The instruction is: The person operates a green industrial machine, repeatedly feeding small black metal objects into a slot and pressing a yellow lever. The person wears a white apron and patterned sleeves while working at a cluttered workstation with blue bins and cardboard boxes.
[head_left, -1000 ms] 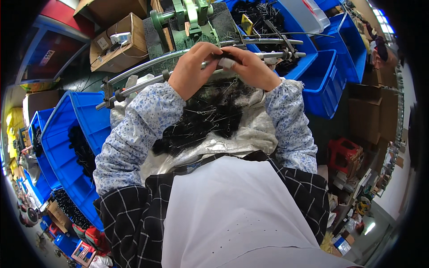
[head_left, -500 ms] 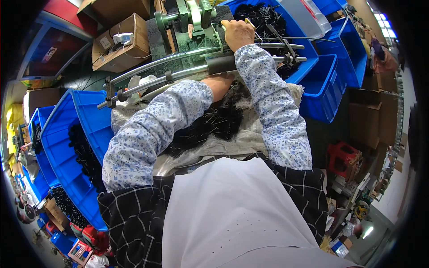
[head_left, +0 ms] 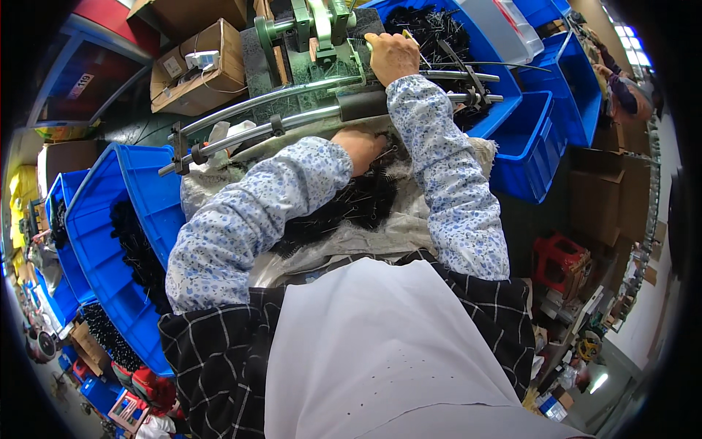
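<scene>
At the far end of the bench machine (head_left: 322,51), my right hand (head_left: 395,58) is closed beside its green metal parts; whatever its fingers hold is too small to make out. My left hand (head_left: 360,149) hovers low, just nearer than the two metal rails (head_left: 307,117). Its fingers are curled together over a pile of black wire brushes (head_left: 351,208) with thin looped metal stems. Any item in that hand is hidden. The pile lies on pale sacking (head_left: 395,238) across my lap. Both arms wear white sleeves with blue flowers.
On the left stands a large blue bin (head_left: 102,219) holding black brushes. Another blue bin (head_left: 486,62) with brushes is at the far right, next to a smaller blue bin (head_left: 523,150). A cardboard box (head_left: 201,77) sits left of the machine. Another person (head_left: 632,95) is at the far right.
My left hand has come out from under the rail, slightly nearer to me, and shows more of its fingers. My right hand stays by the machine.
</scene>
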A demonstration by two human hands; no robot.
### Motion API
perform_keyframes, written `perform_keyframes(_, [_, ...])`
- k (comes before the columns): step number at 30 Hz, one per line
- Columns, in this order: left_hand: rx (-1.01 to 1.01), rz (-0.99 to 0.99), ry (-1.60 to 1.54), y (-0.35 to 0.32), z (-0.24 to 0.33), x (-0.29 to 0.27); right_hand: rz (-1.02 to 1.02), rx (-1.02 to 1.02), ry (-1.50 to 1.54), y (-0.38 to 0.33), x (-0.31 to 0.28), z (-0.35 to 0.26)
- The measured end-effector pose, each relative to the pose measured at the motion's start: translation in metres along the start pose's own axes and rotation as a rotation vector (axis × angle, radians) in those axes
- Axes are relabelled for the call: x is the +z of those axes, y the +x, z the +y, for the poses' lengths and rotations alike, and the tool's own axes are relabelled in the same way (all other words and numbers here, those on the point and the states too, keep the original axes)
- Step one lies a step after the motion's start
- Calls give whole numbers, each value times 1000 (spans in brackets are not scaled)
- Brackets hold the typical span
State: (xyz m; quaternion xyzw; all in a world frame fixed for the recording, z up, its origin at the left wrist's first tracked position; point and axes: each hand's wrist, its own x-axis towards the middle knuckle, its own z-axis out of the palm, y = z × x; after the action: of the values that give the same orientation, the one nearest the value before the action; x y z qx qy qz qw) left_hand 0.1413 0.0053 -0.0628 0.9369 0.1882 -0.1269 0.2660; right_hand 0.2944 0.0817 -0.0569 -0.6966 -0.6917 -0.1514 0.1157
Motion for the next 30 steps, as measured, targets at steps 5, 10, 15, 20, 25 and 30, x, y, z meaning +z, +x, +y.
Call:
perform_keyframes(5, [11, 14, 16, -31, 16, -34, -16, -5, 31, 1, 4, 4])
perform_keyframes(10, [112, 243, -94, -57, 11, -45, -28, -78, 36, 10, 17, 14])
perform_keyframes(15, [92, 396, -372, -108, 5, -65, -105, 124, -23, 0, -7, 14])
perform_keyframes(20, [45, 442, -531, -133, -7, -66, -23, 139, 202, -8, 9, 24])
perform_keyframes(25, [29, 509, -607, -142, -10, -66, -15, 82, 192, -2, 4, -22])
perform_keyframes(30, [-20, 435, -564, -138, -6, -74, 31, 62, 115, 4, 7, -57])
